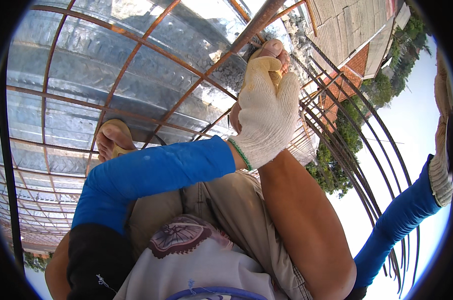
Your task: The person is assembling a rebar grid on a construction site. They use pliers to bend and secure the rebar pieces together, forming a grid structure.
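Note:
My left hand [269,110], in a white knit glove with yellowish fingers and a green cuff edge, hangs over my right foot [272,49]. Its thumb stands apart from the loosely bent fingers, and nothing shows between them. Beneath it lies a grid of rusty reinforcing bars [131,37] over ribbed metal decking [76,75]. My right hand [440,177], also gloved, is raised at the far right; the rim cuts it off. A dark shape borders that glove, and whether its fingers hold it cannot be made out. Blue sleeves cover both forearms.
My left foot [115,137], in a tan sandal, rests on the bar grid. Several long dark bars [356,125] curve out at the right. A thicker rusty bar [256,25] crosses at the top. Beyond are grey roofing sheets [344,30], brickwork [351,77] and trees.

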`<state>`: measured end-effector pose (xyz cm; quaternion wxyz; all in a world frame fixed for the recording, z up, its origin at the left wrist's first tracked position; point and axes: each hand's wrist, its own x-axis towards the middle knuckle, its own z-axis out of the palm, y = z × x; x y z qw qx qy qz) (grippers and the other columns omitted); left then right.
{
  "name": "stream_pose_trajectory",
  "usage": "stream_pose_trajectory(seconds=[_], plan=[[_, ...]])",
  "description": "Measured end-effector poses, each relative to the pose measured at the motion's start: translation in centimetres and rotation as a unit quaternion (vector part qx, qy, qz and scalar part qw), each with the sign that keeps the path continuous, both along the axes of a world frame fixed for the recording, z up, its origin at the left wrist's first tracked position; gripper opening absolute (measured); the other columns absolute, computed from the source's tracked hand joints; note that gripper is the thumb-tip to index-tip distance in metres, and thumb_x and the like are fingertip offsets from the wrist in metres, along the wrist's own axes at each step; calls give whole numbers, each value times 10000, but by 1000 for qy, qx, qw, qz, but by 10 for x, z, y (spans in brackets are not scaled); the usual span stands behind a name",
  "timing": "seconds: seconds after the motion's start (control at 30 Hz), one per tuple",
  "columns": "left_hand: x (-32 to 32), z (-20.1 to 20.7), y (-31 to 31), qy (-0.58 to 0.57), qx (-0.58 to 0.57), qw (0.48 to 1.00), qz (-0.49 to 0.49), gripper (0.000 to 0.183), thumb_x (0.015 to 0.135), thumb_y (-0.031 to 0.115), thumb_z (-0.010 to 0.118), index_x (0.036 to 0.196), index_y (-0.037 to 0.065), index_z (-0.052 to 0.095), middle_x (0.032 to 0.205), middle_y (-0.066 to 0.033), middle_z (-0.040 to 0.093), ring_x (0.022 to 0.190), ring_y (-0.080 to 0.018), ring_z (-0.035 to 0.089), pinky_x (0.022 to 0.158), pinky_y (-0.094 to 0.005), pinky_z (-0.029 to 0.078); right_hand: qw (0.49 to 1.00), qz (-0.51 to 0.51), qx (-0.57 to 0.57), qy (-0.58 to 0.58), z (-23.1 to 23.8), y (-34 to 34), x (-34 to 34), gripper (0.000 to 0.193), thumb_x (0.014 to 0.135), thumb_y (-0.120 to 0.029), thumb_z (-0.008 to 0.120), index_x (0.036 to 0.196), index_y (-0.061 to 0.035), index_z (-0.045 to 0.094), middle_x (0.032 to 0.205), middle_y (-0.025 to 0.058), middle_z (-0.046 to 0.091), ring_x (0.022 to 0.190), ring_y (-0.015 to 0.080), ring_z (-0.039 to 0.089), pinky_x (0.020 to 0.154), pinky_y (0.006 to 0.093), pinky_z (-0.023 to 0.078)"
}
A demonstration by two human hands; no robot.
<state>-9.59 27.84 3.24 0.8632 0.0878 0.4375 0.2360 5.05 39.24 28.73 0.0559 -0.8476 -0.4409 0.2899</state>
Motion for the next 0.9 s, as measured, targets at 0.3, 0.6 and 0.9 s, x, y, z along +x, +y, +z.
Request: stream_pose_trajectory(seconds=[0.3, 0.6, 0.9], plan=[[-39, 17, 68, -178, -442, 875, 90, 263, 1083, 353, 661, 1144, 98, 660, 844, -120, 690, 579, -213, 646, 485, -318, 507, 958, 32, -280, 49, -30, 16, 16, 494, 944, 1, 693, 1434, 26, 631, 1170, 124, 699, 991, 144, 686, 862, 263, 583], [-42, 44, 51, -203, -401, 894, -11, 331, 1132, 379, 549, 1143, 55, 616, 891, -136, 699, 728, -236, 692, 633, -363, 583, 914, 19, -403, 40, -97, 0, 20, 435, 938, -123, 727, 1331, 61, 716, 968, 84, 728, 918, 138, 703, 809, 291, 576], [-35, 53, 54, -129, -344, 924, -104, 295, 1118, 354, 591, 1009, 82, 625, 759, -29, 668, 616, -141, 646, 548, -305, 541, 911, 84, -401, 40, -130, -5, 0, 450, 947, -71, 732, 1383, 35, 700, 974, 46, 722, 807, 105, 642, 750, 270, 547]])
